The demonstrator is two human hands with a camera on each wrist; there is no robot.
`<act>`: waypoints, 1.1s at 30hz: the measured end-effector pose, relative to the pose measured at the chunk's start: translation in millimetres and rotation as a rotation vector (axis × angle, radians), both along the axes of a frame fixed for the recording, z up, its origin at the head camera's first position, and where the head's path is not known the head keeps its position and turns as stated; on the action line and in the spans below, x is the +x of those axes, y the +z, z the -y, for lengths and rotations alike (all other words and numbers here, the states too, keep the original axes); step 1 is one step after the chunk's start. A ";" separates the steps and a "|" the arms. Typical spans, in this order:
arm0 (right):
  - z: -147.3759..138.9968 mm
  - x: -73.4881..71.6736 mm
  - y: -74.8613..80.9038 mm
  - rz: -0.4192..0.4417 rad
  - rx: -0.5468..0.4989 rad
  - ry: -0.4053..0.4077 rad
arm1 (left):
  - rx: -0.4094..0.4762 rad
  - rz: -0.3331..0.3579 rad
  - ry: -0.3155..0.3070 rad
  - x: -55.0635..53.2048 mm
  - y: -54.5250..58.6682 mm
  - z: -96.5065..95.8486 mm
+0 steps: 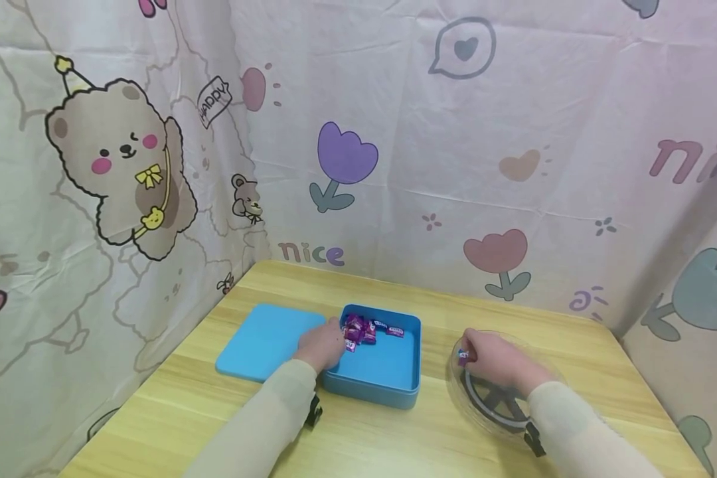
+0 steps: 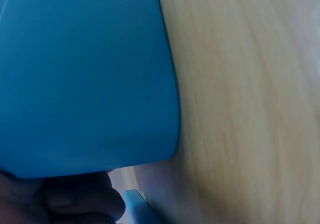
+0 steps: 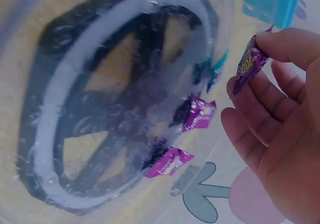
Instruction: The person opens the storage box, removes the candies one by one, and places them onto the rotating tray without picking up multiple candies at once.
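My right hand [image 1: 496, 358] pinches a small purple wrapped candy [image 3: 250, 62] between thumb and fingertips. It is over a clear round dish [image 1: 456, 392], with a dark spoked ring [image 3: 50, 99] showing through. In the right wrist view, two purple candies [image 3: 201, 114] and a teal-wrapped one [image 3: 217, 72] are in the dish. My left hand [image 1: 322, 345] grips the left rim of an open blue box [image 1: 376, 395], whose side fills much of the left wrist view. Several purple and dark wrapped candies [image 1: 358, 328] lie in the box's far left part.
A flat blue lid [image 1: 263, 342] lies on the wooden table [image 1: 436, 431] left of the box. Printed curtains [image 1: 406, 166] hang behind the table and along its sides. A black wrist strap [image 1: 313, 411] shows at my left sleeve.
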State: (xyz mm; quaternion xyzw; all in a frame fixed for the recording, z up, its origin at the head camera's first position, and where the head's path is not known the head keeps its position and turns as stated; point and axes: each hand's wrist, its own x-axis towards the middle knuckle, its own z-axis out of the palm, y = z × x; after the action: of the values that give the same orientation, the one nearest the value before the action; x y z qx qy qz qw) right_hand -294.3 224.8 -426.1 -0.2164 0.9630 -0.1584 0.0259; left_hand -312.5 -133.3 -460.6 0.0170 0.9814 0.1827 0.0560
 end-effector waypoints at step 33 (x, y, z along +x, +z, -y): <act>27.7 -3.1 7.6 -0.022 -0.046 -0.032 | 0.033 0.015 0.032 -0.2 -1.3 -0.9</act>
State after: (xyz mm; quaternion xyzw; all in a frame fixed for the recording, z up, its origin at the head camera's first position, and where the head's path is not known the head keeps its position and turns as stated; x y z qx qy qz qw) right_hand -297.4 197.1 -418.5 -0.2031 0.9627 -0.1784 0.0075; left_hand -312.7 -132.4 -461.9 0.0007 0.9780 0.1999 0.0600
